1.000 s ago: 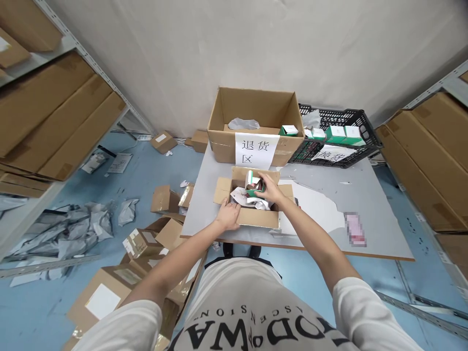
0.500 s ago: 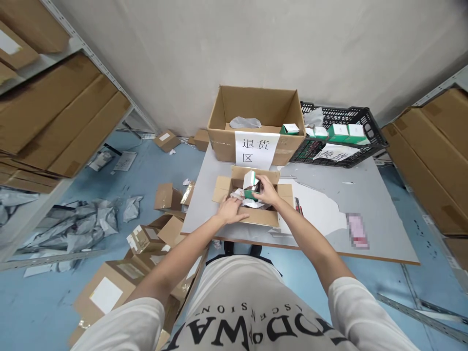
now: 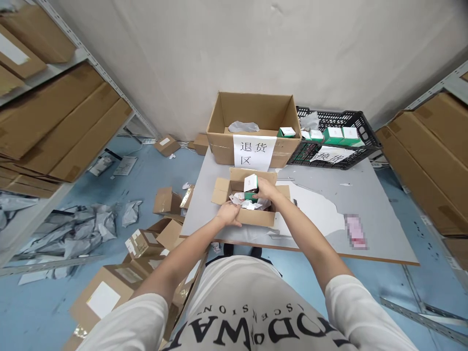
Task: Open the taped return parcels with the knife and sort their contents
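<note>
A small open cardboard box [image 3: 256,217] sits near the table's front edge with its flaps spread. My left hand [image 3: 229,214] grips its near left corner, thumb outside and fingertips over the rim. My right hand [image 3: 266,189] reaches into the box from the right and holds a small green-and-white carton [image 3: 250,184] by its right side. The carton's white top faces up, and its lower part is partly hidden. Crumpled white packing paper [image 3: 252,205] lies around and below it inside the box.
Behind stands a large open carton [image 3: 220,152] with a paper sign. Right of it, a black plastic crate [image 3: 370,132] holds several green-and-white cartons. A white sheet [image 3: 318,209] and a blurred pink item [image 3: 356,231] lie on the table [image 3: 387,229]. Empty boxes [image 3: 106,297] crowd the floor at left.
The green-and-white carton sits more upright, its white top flatter than before. My right hand has shifted lower around its side. My left hand stays at the box corner; the view has shifted slightly.
</note>
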Demonstrator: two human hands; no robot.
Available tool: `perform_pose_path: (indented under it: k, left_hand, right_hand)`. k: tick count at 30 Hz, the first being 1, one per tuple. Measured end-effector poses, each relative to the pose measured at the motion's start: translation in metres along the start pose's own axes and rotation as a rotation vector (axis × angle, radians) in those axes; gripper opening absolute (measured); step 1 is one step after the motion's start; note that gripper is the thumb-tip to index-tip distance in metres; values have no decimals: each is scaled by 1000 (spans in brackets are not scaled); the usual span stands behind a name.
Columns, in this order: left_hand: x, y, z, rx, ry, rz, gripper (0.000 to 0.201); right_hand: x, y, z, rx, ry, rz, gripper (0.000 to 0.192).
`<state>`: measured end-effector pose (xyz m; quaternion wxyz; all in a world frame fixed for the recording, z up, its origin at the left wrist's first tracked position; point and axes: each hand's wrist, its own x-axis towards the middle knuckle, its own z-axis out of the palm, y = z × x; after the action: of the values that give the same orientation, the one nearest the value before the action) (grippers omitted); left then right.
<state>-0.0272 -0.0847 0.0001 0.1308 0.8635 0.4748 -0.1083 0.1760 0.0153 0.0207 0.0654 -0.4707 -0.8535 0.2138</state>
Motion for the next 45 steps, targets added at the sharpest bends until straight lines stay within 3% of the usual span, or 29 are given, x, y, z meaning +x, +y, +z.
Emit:
perform_pose_path:
  k: [7, 12, 17, 22, 25, 29, 34, 38, 42, 45]
  left_hand:
    - [1, 4, 10, 7, 28, -98, 56]
    - [-1, -4, 10, 21, 69, -121, 47]
    - [-5, -27, 5, 35, 81, -176, 44]
    - [-4, -53, 1, 38, 72, -255, 47]
    - [-4, -63, 0, 13, 64, -265, 59]
    - [-4, -65, -1, -44, 178, -123, 99]
    - [6, -47, -16, -100, 246, -63, 115]
    - [16, -15, -40, -184, 300, 10, 118]
    - [25, 27, -57, -396, 340, 171, 116]
    - [39, 57, -59, -635, 369, 294, 108]
  right_hand:
    - [-5, -7, -2, 9, 18, 47, 59]
    - [-4, -13, -14, 40, 77, -22, 57]
    - [6, -29, -40, 109, 199, -123, 58]
    - [5, -47, -80, 138, 332, -136, 53]
    - [-8, -53, -110, 152, 408, -170, 52]
    - [-33, -54, -144, 139, 467, -180, 52]
    - [-62, -51, -163, 75, 490, -156, 50]
    - [-94, -41, -167, 27, 545, -80, 51]
    - [-129, -23, -161, 21, 551, 22, 53]
    - [-148, 0, -142, 45, 482, 88, 53]
